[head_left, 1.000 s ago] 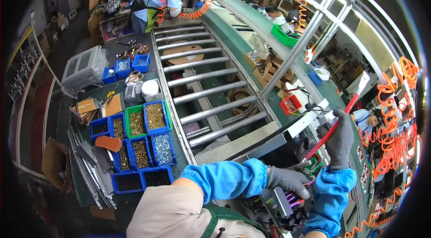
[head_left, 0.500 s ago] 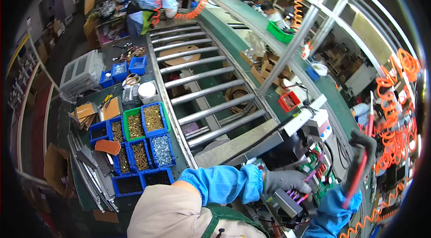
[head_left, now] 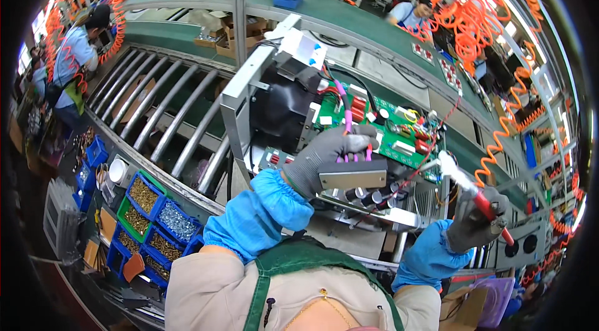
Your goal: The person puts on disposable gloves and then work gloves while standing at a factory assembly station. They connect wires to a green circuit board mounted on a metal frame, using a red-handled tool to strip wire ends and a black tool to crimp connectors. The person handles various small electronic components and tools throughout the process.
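My left hand (head_left: 327,156), in a grey glove, closes on purple cables (head_left: 347,109) above an open electronics unit. A grey box-shaped module (head_left: 352,180) sits just below those fingers, with short purple leads at its top; whether the hand also grips the module is hidden. Green circuit boards (head_left: 392,134) with red and white parts lie beyond the hand. To the right, my gloved right hand (head_left: 477,222) is wrapped round a red-handled brush (head_left: 482,203). Its white, slightly blurred head points up and left, towards the boards' right end, apart from them.
A metal frame (head_left: 234,112) bounds the unit's left side, beside a roller conveyor (head_left: 165,109). Blue bins (head_left: 176,221) of screws stand lower left. An orange coiled hose (head_left: 499,137) hangs at right. Co-workers stand at far left and behind the green bench (head_left: 374,28).
My view has swung right, bringing the unit to the middle. The brush in my right hand has tipped from upright to slanting, its white head now towards the boards. My left hand stays at the purple cables.
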Available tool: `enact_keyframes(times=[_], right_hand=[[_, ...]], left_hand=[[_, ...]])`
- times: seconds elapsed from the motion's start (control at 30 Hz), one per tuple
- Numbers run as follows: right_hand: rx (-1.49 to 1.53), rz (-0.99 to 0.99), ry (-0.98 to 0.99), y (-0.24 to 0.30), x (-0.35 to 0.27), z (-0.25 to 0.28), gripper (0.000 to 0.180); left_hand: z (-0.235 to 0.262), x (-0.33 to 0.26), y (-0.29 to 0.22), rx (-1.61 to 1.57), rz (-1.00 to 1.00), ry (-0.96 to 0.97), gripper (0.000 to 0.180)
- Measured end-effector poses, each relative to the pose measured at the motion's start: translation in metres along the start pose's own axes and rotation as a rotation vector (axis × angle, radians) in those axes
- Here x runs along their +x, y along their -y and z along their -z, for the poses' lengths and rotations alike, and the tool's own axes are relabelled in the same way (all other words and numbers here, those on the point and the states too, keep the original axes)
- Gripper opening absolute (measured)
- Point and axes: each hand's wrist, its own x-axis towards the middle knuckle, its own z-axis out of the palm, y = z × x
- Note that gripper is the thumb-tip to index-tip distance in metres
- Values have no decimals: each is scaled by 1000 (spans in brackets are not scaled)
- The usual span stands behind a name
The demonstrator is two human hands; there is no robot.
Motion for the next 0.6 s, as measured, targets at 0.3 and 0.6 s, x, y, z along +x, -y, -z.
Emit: enact_keyframes(times=[0.3, 0.6], right_hand=[[-448, 92, 609, -3, 7, -32, 26], [-423, -46, 211, 4, -17, -36, 27]], left_hand=[[2, 17, 7, 38, -38, -129, 32], [2, 23, 8, 35, -82, -75, 29]])
